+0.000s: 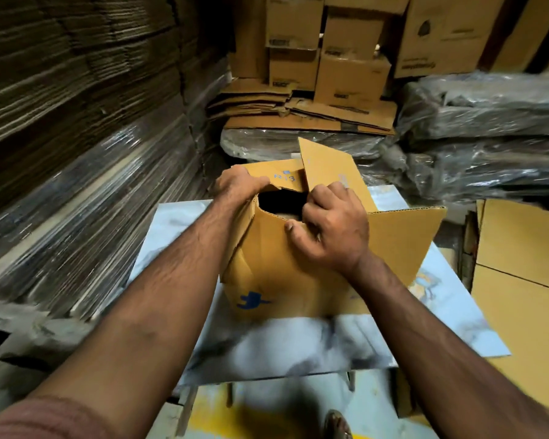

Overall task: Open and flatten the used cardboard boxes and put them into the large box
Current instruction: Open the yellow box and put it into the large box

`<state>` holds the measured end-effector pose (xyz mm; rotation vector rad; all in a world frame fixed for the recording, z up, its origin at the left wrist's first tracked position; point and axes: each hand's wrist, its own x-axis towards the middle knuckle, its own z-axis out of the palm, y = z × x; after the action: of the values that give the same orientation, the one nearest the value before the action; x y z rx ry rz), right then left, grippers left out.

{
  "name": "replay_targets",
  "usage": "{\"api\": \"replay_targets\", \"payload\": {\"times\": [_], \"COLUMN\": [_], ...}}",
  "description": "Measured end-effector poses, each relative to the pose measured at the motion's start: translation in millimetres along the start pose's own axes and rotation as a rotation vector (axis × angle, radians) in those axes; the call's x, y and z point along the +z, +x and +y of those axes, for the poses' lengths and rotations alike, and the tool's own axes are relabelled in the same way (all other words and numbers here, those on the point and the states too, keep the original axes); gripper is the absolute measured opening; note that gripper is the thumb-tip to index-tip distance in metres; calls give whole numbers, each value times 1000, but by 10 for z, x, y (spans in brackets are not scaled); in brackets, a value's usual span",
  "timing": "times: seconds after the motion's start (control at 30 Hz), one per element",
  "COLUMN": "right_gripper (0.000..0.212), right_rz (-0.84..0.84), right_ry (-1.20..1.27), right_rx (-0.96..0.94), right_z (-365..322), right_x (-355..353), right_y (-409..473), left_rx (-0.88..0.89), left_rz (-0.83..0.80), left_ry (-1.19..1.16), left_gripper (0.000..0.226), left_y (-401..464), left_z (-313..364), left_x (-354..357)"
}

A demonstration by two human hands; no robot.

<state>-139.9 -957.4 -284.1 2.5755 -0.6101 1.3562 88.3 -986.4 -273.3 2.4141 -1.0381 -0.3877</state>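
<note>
A yellow-brown cardboard box (276, 274) with a blue logo stands on a pale marbled tabletop (298, 340) in the middle of the view. Its top is partly open, with a dark gap between the flaps. My left hand (238, 185) grips the far-left flap marked "R13". My right hand (333, 229) curls its fingers over the edge of the near flap, with the thumb on the flap's outside. One flap (327, 166) sticks up behind my right hand, and another (406, 236) spreads out to the right.
Flattened yellow cardboard (520, 280) lies at the right. Plastic-wrapped bundles (488, 122) lie behind the table. Brown boxes (349, 77) stand on flattened sheets at the back. A tall stack of flat cardboard (76, 106) fills the left. A sandalled foot (338, 423) shows below the table.
</note>
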Motion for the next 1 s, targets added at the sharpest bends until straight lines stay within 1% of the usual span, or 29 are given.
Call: {"api": "replay_targets", "payload": {"times": [0.03, 0.07, 0.1, 0.13, 0.17, 0.2, 0.23, 0.27, 0.33, 0.43, 0.5, 0.53, 0.57, 0.6, 0.63, 0.7, 0.73, 0.8, 0.87, 0.9, 0.93, 1.0], "right_gripper": [37, 38, 39, 39, 40, 40, 40, 40, 39, 37, 34, 33, 32, 32, 31, 29, 28, 33, 37, 39, 39, 37], "right_rz": [-3, -8, -12, -14, -15, -18, -19, -21, -40, -74, -94, -109, -133, -167, -206, -291, -343, -494, -686, -739, -757, -740], "right_ry": [-14, -29, -44, -57, -66, -72, -76, -78, -71, -61, -49, -43, -35, -26, -18, 1, 19, 49, 10, -13, -21, -16], "right_rx": [-1, -3, -4, -3, -1, -1, -2, -3, 2, 20, 31, 29, 26, 32, 47, 98, 119, 143, 173, 197, 230, 298], "right_z": [-46, -86, -123, -158, -190, -225, -260, -294, -365, -468, -539, -575, -604, -629, -651, -674, -683, -704, -753, -767, -770, -743], "right_x": [-40, -75, -114, -153, -193, -232, -264, -291, -335, -414, -481, -508, -527, -542, -552, -556, -556, -525, -455, -409, -370, -307], "right_y": [-21, -48, -75, -105, -133, -162, -192, -219, -272, -366, -476, -556, -650, -753, -858, -1050, -1128, -1234, -1289, -1309, -1311, -1244], "left_rx": [-10, -3, 22, 67, 99, 133, 164, 180, 134, -83, -162, -154, -140, -106, -107, -103, -86, -50, -1, 8, 25, 43], "left_rz": [5, -2, -29, -71, -133, -209, -303, -400, -529, -565, -617, -658, -675, -642, -597, -516, -497, -533, -574, -593, -608, -638], "left_ry": [-41, -81, -114, -134, -151, -178, -200, -208, -238, -330, -312, -242, -191, -177, -218, -289, -294, -251, -145, -84, -16, 109], "left_gripper": [66, 64, 52, 35, 24, 24, 34, 48, 70, 84, 95, 98, 92, 82, 76, 73, 76, 86, 93, 98, 103, 112], "left_y": [-29, -77, -90, -115, -117, -154, -224, -323, -515, -680, -644, -636, -625, -669, -723, -819, -846, -892, -941, -960, -973, -999], "left_z": [-61, -134, -222, -297, -382, -437, -471, -491, -553, -850, -1144, -1267, -1367, -1414, -1415, -1358, -1311, -1218, -1156, -1144, -1148, -1172], "left_x": [3, 4, 20, 19, 17, -16, -62, -109, -140, -63, 70, 132, 202, 255, 309, 399, 418, 412, 386, 378, 380, 394]}}
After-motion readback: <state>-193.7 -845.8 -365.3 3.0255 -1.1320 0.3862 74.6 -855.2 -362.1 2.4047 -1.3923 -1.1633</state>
